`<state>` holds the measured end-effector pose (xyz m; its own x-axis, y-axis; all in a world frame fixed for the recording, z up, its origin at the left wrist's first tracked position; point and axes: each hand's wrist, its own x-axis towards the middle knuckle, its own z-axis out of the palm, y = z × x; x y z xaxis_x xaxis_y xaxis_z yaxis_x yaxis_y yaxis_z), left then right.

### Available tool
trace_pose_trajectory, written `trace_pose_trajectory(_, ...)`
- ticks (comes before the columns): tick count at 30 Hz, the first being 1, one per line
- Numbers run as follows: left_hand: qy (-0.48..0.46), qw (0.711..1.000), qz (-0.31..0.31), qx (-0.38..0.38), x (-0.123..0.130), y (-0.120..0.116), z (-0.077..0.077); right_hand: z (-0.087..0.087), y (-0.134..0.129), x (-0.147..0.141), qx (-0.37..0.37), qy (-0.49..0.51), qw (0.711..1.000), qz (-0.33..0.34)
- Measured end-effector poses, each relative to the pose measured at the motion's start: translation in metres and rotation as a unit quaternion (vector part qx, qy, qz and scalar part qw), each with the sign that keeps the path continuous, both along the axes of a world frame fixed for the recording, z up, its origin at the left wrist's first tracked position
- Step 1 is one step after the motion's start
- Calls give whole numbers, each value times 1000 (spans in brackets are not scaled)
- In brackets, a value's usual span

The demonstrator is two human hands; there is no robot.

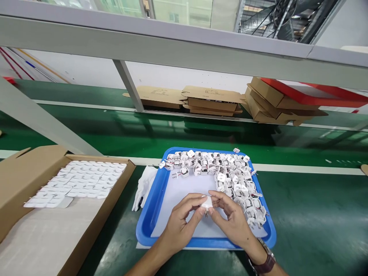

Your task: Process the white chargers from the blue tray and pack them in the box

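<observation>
Between my two hands is a small white plug adapter point(206, 202), its metal prongs pointing down toward me. My left hand point(184, 220) pinches it from the left with thumb and fingers. From the right, my right hand point(232, 220) grips the same adapter at its edge. Both hands are over the near part of a blue tray point(146, 226) with a white lining. Many similar white adapter pieces point(240, 188), some open with wires showing, crowd the tray's far and right sides. One piece point(184, 171) lies a little apart, prongs to the left.
To the left stands an open cardboard box point(94, 226) with rows of white pieces point(83, 178). A white glove point(143, 187) lies between box and tray. Flat cartons point(212, 97) and a red tray point(313, 96) sit behind the grey frame point(184, 50). The bench point(310, 214) is green.
</observation>
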<state>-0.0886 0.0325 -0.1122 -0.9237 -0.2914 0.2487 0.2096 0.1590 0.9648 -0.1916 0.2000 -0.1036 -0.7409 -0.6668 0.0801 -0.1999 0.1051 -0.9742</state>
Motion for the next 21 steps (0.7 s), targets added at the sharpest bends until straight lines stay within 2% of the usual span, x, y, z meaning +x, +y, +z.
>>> trace_pose_trajectory(4, -41, 997, -32, -56, 5, 0, 1, -1, 1, 0, 15, -43, 999, -18)
trace_pose_trajectory(8, -19, 992, 28, -118, 3, 6, -2, 1, 0, 2, 5, -82, 997, -4)
trace_pose_trajectory(10, -9, 991, 59, -123, 0, 9, -4, 3, -1, 2, 3, -100, 995, 10)
trace_pose_trajectory(13, -9, 990, 73, -117, -3, 8, -7, 4, -1, 1, 17, -102, 995, 2)
trace_pose_trajectory(18, 17, 985, 91, -144, -5, 3, -7, 0, 1, 1, 29, 5, 998, -52)
trace_pose_trajectory(21, 48, 972, 133, -189, -6, -1, 5, -6, 3, 6, 29, 101, 991, -88)
